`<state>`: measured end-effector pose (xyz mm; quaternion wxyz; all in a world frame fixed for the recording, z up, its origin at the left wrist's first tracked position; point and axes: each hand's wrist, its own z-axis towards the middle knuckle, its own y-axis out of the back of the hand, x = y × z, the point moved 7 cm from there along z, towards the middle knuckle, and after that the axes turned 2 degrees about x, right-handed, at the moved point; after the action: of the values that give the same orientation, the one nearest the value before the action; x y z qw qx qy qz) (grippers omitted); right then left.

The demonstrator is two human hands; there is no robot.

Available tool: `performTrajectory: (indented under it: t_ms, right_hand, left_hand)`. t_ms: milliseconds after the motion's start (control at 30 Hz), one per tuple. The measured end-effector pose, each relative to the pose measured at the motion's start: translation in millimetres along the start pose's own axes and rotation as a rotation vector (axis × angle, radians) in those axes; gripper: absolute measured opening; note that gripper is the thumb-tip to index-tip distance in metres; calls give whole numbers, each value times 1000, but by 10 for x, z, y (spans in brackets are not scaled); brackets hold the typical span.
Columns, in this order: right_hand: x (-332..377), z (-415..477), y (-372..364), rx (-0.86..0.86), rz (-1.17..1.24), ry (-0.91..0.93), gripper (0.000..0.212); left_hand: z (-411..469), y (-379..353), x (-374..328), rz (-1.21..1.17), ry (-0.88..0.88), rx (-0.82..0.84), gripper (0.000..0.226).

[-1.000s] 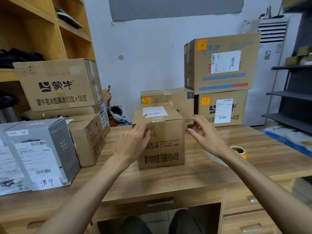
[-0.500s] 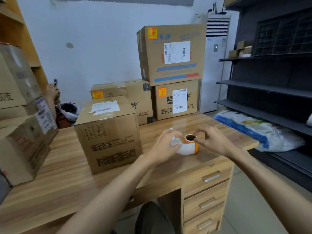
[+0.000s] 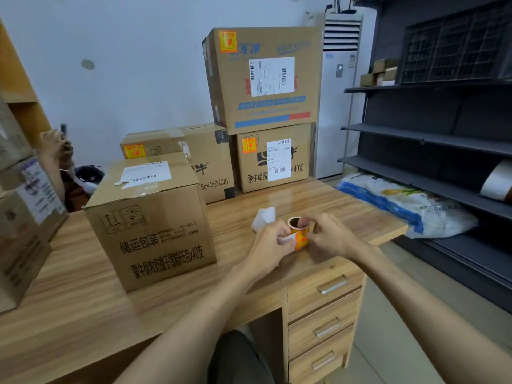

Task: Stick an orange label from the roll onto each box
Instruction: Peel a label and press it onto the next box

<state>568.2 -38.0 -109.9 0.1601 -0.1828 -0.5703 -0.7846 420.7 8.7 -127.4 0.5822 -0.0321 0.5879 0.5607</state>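
Both hands grip the label roll (image 3: 297,233), upright on the desk (image 3: 83,314) near its right front edge, right of the nearest box (image 3: 155,231). The left hand (image 3: 270,245) curls round the roll's left side with the thumb on the white liner, and the right hand (image 3: 329,236) curls its fingers over the core rim and right side. A loose liner tail (image 3: 264,217) sticks up behind the left hand; three stacked boxes (image 3: 263,106) at the desk's back each show an orange label (image 3: 227,41) at the front's upper left.
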Motion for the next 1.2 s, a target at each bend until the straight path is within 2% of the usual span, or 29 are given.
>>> performTrajectory:
  t_ms: [133, 233, 500, 767, 933, 1200]
  right_hand:
    - [3, 5, -56, 18, -61, -3, 20]
    - [66, -22, -97, 37, -154, -12, 26]
    - [153, -12, -165, 46, -170, -4, 20]
    - [244, -17, -172, 4, -259, 0, 24]
    - [239, -16, -102, -40, -278, -9, 22]
    - [196, -70, -132, -75, -241, 5, 20]
  left_hand:
    - [-20, 170, 77, 131, -28, 1, 13]
    - [-51, 267, 129, 169, -41, 17, 16]
    - [-105, 521, 295, 134, -34, -5, 18]
    - [-109, 596, 193, 279, -22, -76, 15]
    - [-49, 517, 247, 36, 113, -70, 13]
    - [-34, 278, 420, -109, 77, 74, 17]
